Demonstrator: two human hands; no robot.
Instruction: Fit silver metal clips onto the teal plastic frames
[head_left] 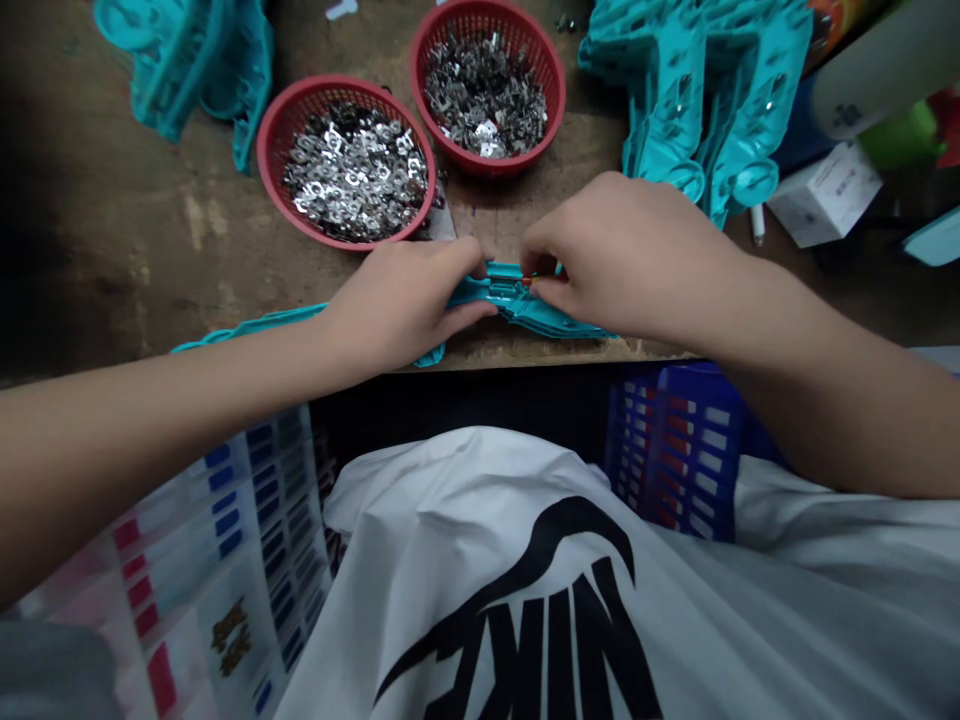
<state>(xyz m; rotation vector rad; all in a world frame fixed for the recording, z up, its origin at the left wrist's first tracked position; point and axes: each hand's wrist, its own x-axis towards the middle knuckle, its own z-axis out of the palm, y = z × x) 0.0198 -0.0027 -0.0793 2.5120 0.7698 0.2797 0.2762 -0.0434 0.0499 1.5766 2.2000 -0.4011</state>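
Observation:
A teal plastic part (501,296) lies at the front edge of the wooden table (150,250). My left hand (401,300) is closed around its left side, thumb on top. From the right, my right hand (622,250) pinches its fingers together at the part's middle, over a small metal fitting with a spot of red; what the fingertips hold is too small to make out. A long thin teal strip (240,328) runs left from under my left hand along the table edge.
Two red baskets (279,125) (555,75) of small shiny metal pieces stand behind my hands. Stacks of teal plastic parts (697,100) (195,60) sit at back right and back left. A white box (825,195) lies far right. Blue crate (675,450) and clear crate (225,560) stand below the table.

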